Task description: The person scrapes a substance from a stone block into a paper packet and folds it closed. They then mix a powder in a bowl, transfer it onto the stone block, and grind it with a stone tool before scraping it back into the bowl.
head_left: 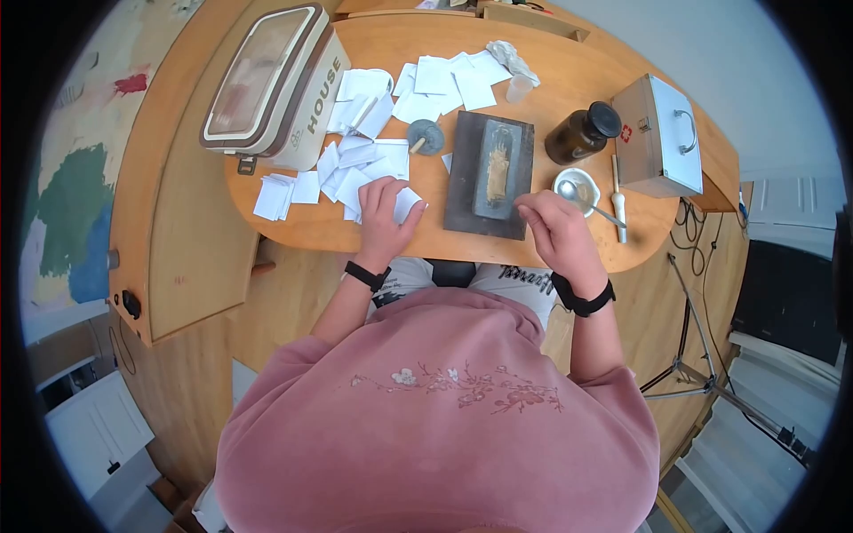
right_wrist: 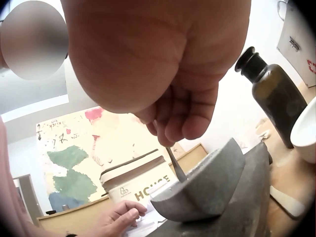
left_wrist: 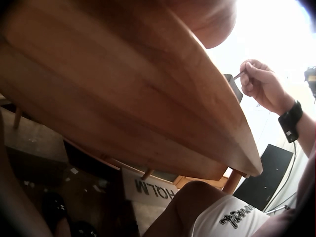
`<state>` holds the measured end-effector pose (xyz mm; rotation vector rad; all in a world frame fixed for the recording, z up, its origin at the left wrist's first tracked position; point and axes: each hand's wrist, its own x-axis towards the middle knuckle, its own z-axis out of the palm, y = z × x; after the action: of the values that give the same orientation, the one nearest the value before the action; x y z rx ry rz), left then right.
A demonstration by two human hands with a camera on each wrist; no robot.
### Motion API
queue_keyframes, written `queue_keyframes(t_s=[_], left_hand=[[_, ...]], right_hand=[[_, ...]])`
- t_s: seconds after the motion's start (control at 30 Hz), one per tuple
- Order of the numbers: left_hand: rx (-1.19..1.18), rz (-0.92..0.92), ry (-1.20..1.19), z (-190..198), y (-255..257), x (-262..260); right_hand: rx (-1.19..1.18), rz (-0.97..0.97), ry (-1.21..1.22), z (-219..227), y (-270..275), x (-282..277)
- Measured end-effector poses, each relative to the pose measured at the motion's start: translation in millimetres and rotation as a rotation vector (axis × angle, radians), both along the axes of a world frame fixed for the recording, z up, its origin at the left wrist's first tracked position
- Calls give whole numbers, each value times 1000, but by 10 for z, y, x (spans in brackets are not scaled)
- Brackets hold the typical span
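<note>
In the head view, my left hand [head_left: 384, 226] rests with relaxed fingers on white paper sheets [head_left: 355, 184] at the table's front edge. My right hand [head_left: 562, 238] is beside the right edge of a grey stone trough [head_left: 484, 191] that holds brown material [head_left: 498, 173]. This trough stands on a dark slab [head_left: 462, 169]. The right wrist view has a thin metal tool [right_wrist: 175, 165] pinched in my right hand [right_wrist: 163, 64], its lower end at the trough's [right_wrist: 202, 190] rim. The tool's upper part is hidden by the fingers.
Right of the slab are a brown bottle [head_left: 569, 140], a white bowl [head_left: 562, 181] with a spoon [head_left: 607, 216], a pale stick [head_left: 619, 204] and a metal case [head_left: 653, 133]. Behind the papers are a grey disc [head_left: 431, 135], a lidded box [head_left: 311, 115] and a clear cup [head_left: 519, 89].
</note>
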<state>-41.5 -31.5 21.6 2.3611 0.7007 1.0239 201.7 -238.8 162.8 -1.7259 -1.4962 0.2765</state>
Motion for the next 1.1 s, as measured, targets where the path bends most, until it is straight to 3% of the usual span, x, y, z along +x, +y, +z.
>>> queue_keyframes(t_s=[0.43,1.1], left_hand=[[22,-4,3,-33,15,-2],[8,3,-14,-2,2,2]], right_hand=[[-163,75,-43,177,246,198],[-160,160,-161,306,354,166]])
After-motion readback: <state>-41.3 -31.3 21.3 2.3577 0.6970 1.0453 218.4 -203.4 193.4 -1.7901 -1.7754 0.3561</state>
